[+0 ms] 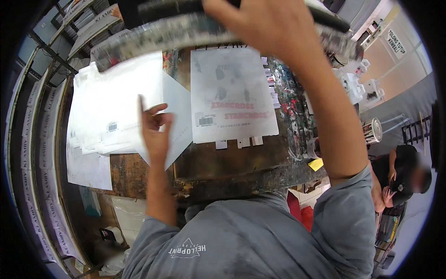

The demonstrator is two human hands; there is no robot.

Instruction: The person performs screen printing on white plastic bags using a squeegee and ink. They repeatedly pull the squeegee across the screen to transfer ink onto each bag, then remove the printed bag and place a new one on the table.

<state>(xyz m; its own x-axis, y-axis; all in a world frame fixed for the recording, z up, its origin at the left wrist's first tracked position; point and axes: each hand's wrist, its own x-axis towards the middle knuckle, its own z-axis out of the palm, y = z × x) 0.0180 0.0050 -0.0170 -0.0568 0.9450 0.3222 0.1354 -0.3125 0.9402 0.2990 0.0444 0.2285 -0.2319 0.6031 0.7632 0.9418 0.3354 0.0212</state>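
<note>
My left hand (156, 132) is over a stack of white sheets (116, 88) on the left, index finger stretched out and the others partly bent. Nothing shows between its fingers. Beneath it a pale sheet (179, 125) lies askew, one corner pointing toward me. My right hand (269, 28) reaches to the upper edge and grips a paint-stained printing screen frame (186, 41), raised and blurred; its fingertips are cut off. Below the frame lies a white printed sheet (232, 93) with red lettering, grey smudges and a barcode, flat on the stained worktable (223, 162).
Shelves with stacked white packages (37, 153) line the left. Small white cards (244, 142) edge the printed sheet. Yellow paper (316, 164) lies at the table's right edge. A paint can (371, 130) and white plastic containers (355, 88) stand right; another person (395, 174) is behind them.
</note>
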